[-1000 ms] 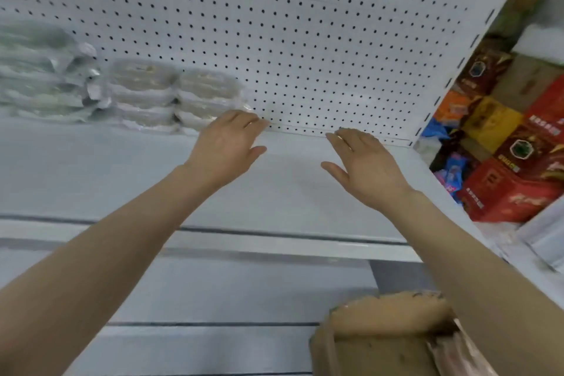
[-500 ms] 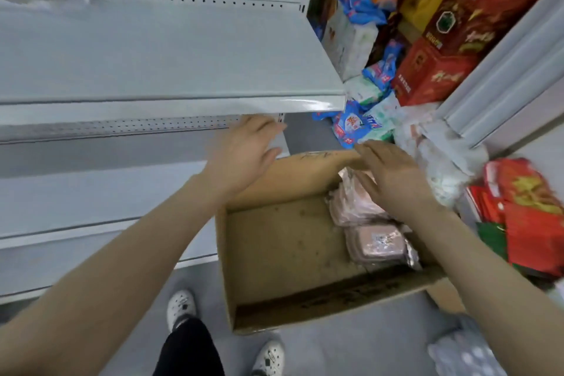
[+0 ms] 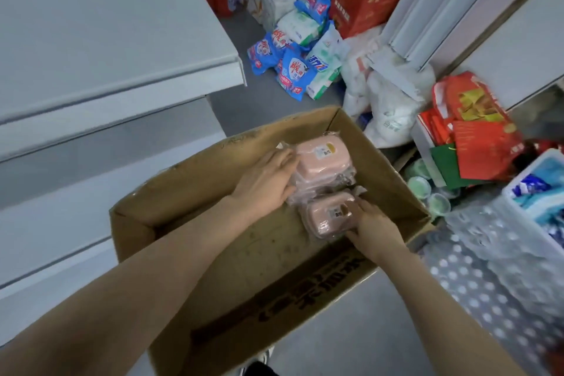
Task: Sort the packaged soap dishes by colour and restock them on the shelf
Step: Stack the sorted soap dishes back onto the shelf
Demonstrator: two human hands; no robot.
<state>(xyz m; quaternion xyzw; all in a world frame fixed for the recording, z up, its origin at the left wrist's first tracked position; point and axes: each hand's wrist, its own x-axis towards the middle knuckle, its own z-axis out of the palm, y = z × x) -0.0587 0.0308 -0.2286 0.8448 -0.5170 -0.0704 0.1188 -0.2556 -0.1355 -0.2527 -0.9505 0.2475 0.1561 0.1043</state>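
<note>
Inside the box: pink packs in clear wrap sit at the far right of the brown cardboard box [image 3: 268,253], which stands on the floor.
Far soap dishes [image 3: 323,156]: a small stack, just past the near pack and touching it.
Near soap dish [image 3: 326,217]: one pack with a small label on top.
Left hand [image 3: 265,180]: fingers straight and close together, pressed on the left side of the far stack.
Right hand [image 3: 375,223]: fingers curl over the right end of the near pack, thumb at its near edge, pinching it.
Shelf [image 3: 122,76]: pale grey, up on the left.
Blue packets [image 3: 293,70]: on the floor, far past the box.
</note>
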